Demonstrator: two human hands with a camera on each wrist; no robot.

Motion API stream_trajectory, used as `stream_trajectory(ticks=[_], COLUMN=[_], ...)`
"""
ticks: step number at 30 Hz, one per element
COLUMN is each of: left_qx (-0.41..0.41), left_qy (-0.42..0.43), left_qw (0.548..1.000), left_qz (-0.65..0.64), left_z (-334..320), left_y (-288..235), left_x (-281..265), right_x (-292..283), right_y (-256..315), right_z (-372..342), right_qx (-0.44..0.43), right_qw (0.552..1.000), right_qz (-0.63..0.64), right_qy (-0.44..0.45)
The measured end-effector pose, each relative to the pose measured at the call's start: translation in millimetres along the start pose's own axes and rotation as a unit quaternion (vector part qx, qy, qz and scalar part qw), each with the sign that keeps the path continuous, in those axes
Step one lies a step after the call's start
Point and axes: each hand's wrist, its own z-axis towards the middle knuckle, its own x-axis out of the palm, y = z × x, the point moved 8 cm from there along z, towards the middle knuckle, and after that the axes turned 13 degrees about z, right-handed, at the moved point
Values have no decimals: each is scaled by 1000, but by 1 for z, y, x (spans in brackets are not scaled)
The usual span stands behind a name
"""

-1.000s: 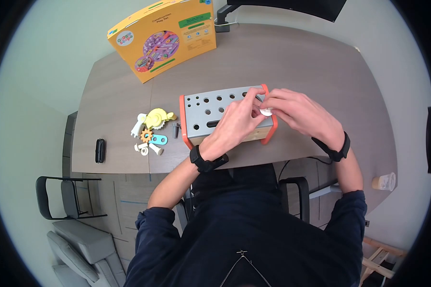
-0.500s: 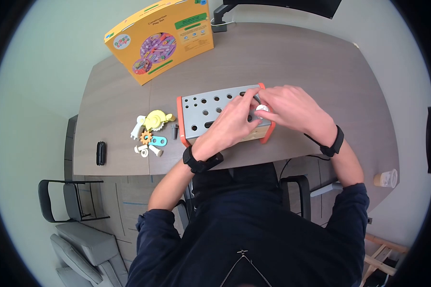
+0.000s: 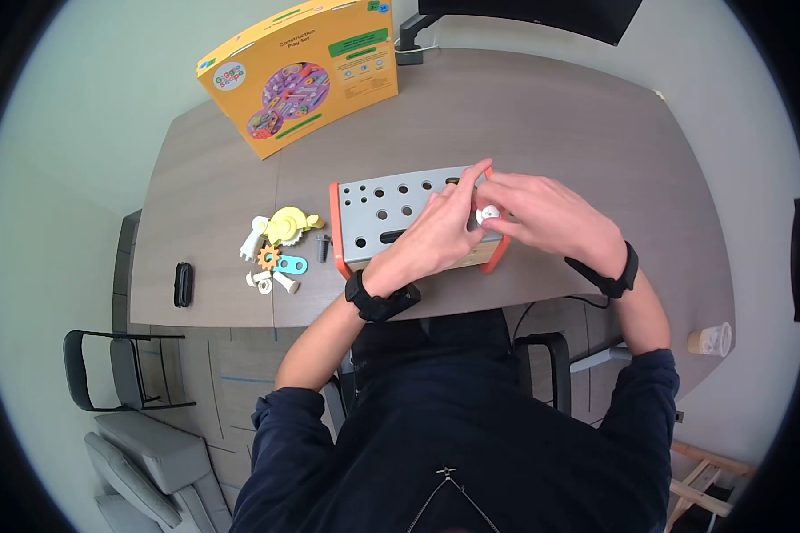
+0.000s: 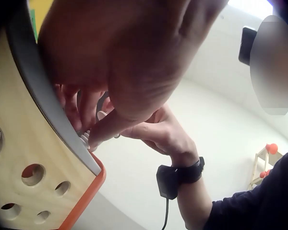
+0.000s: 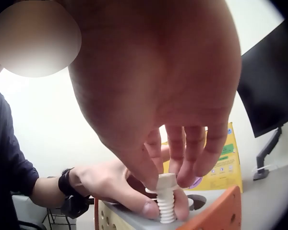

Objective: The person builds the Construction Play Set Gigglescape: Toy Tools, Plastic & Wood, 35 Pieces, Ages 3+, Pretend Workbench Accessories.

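A white toy bolt with a coarse thread stands upright at the right end of the grey top of a toy workbench. My right hand comes down from above and pinches the bolt's head between thumb and fingers. Lower down, the thumb and a finger of my left hand grip the threaded shaft from both sides, close over the grey surface. In the head view only the bolt's pale head shows; fingers hide the rest.
Left of the bench lie a yellow toy saw, an orange gear, a blue strip, a grey bolt and several white pieces. A yellow box stands behind. A black case and a cup sit farther out.
My right hand has shifted slightly left and turned around the bolt's head, which now faces up more. My left hand stays at nearly the same spot on the bench.
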Motion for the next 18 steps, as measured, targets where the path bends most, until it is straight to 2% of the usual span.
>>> stream_trajectory(ticks=[2,3,6,9,12,15,18], left_qx=[52,38,8,-3,-30,-19,6], left_qy=[-58,-52,-45,-42,-10,-9,-48], left_qw=[997,997,995,996,998,997,990], left_qz=[31,51,93,84,61,73,133], left_z=[-3,-3,-3,-1,1,2,-4], left_y=[-9,-9,-10,5,14,8,-1], left_x=[-3,-3,-6,1,7,0,-3], right_x=[5,6,9,-9,-5,-1,5], right_y=[-4,-8,-20,3,5,4,-8], right_z=[10,11,11,1,-4,-2,6], right_qx=[100,149,226,61,-18,1,92], right_qw=[992,981,949,996,999,1000,993], right_qz=[-79,-118,-200,-60,39,11,-70], right_qy=[26,39,94,-32,-6,1,13])
